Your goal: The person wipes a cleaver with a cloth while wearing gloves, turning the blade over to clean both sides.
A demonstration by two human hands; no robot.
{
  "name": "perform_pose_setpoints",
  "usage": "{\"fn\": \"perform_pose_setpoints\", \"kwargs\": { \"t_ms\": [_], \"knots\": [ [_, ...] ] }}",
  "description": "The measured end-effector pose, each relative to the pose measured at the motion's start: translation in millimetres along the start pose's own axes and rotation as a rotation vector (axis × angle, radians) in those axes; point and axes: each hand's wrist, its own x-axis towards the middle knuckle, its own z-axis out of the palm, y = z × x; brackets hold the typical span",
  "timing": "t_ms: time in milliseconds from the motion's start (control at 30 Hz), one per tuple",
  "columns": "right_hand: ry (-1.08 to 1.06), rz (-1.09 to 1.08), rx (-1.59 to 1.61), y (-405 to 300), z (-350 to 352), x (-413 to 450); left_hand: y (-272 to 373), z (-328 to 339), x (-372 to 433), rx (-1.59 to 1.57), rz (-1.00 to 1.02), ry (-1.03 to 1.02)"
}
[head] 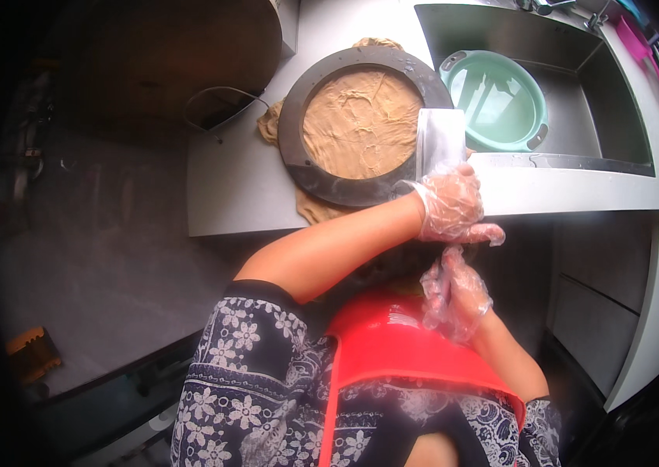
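A thin clear plastic glove covers my left hand [452, 201]. Its fingers are curled around the near end of a translucent rectangular object [441, 137], while the thumb sticks out to the right. Glare leaves that object's kind unclear. My right hand [459, 286], gloved alike, is just below the left thumb in front of my red apron [405, 356]; its fingers are apart and hold nothing. Beside my left hand lies a dark, thick round ring [338, 190]. Wrinkled tan cloth [364, 125] fills its opening and sticks out beneath its rim.
Right of the ring is a steel sink [568, 111] holding a pale green basin [501, 102] with grey grips. A white counter [230, 198] runs underneath. At its left edge is a bent wire handle [227, 89]. A pink item [633, 42] stands behind the sink.
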Motion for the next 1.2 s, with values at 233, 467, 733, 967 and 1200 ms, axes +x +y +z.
{"fn": "perform_pose_setpoints", "kwargs": {
  "t_ms": [233,467,733,967,1200],
  "knots": [
    [0.010,-0.104,-0.043,-26.4,7.9,9.0,-28.0,2.9,22.5,0.073,-0.040,-0.061],
    [-0.034,-0.034,-0.179,16.2,-39.2,-37.4,61.6,7.2,-34.5,-0.156,-0.355,0.101],
    [0.122,-0.642,-0.969,-6.5,-23.2,-44.2,72.3,-31.1,-119.8,-0.263,-0.182,0.658],
    [0.333,-1.617,-1.916,-30.8,-4.2,-25.6,38.7,6.2,-203.3,0.155,-0.472,0.822],
    [0.154,-1.744,-1.894,-37.0,-11.1,2.6,17.2,29.5,-212.6,0.141,-0.446,0.841]
  ]
}}
